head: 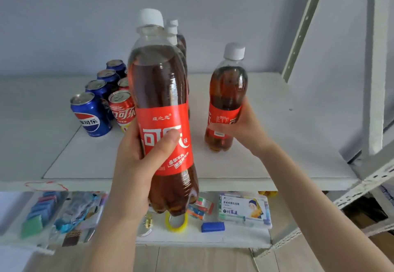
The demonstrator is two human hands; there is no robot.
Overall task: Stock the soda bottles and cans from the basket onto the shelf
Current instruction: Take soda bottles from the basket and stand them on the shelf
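we find the placing step in hand, with two bottles being set at once. the left hand [136,160] grips the near bottle [164,109] around its red label, thumb across the front. this bottle is upright and held in front of the shelf [277,143]; its base shows below the shelf's front edge, so we judge it is not yet set down.

the right hand [241,126] is wrapped around the label of the second bottle [228,92], which stands upright over the right part of the shelf. we cannot tell whether its base is touching the board or is just above it.

a row of stocked bottles [174,30] stands behind the near bottle, mostly hidden by it. blue cans [91,114] and red cans [121,107] stand in rows to the left. the basket is not in view, so what remains to stock cannot be judged.

we judge the next move calls for raising the near bottle clear of the front edge and setting it at the front of the row. it passes close to the red cans, so a knock is a risk. the second bottle needs seating flat before release. small packaged goods lie on the lower shelf [234,237].
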